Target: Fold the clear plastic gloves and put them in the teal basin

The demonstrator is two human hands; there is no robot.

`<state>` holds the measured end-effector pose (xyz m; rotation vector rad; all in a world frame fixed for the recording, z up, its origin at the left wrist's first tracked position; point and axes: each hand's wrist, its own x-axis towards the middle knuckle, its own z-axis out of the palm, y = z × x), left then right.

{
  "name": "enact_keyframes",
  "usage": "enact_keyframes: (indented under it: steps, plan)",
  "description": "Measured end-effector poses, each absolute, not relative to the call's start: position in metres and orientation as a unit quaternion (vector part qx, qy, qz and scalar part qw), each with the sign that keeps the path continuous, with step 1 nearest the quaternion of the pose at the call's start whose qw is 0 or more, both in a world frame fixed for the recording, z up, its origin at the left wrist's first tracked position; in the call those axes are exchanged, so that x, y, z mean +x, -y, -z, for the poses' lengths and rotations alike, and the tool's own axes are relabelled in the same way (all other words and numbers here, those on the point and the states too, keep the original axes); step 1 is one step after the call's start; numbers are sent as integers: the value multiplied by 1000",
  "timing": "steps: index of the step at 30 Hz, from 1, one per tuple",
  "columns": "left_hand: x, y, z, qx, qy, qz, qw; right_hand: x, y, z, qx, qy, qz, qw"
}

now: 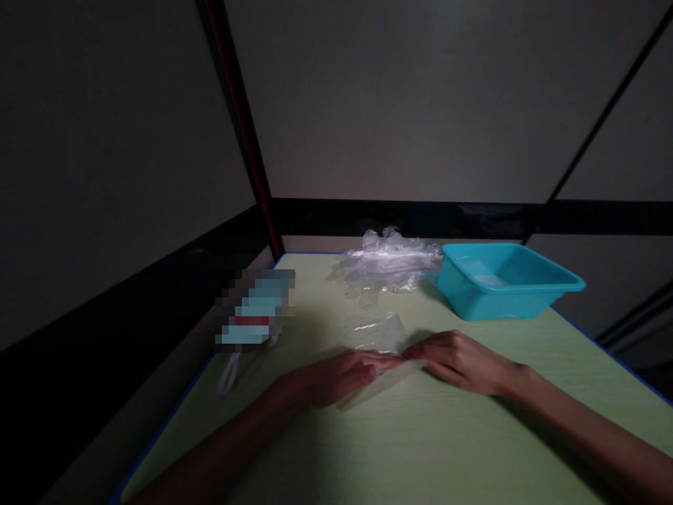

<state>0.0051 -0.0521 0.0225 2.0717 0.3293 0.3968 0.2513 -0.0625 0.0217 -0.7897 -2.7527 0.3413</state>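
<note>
Pale grey wall panels [399,98] rise behind everything, crossed low down by a glossy black horizontal band [368,216]. Before them stretches a pale yellow-green tabletop [420,449] with a blue edge. At its far right stands an upright, open-topped turquoise plastic basin [499,305]. Just left of the basin, near the far edge, lies a crumpled heap of clear, shiny plastic film [392,263]. The left hand [336,379] lies nearly flat with fingers extended, the right hand [457,361] has bent fingers pointing down, and their fingertips meet. Both touch a thin, clear plastic piece [379,335] on the tabletop, in front of the heap; I cannot tell whether either pinches it or only presses. At the left edge is a pixelated light-blue and red object [257,301], a white cord loop [228,374] beside its near end.
</note>
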Motion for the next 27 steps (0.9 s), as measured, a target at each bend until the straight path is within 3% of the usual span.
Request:
enact_keyframes:
  steps: [8,15,20,27]
  plan:
    - [0,39,-17,758,-201,-133,607,243,52,-39,-330,912,-210,121]
    - [-5,26,-13,489,-241,-168,821,242,27,-28,-382,783,-453,190]
    - [-1,21,-19,342,-318,-234,853,238,22,-21,-406,741,-488,217]
    - [0,11,-19,278,-267,-220,896,229,23,-13,-473,673,-492,285]
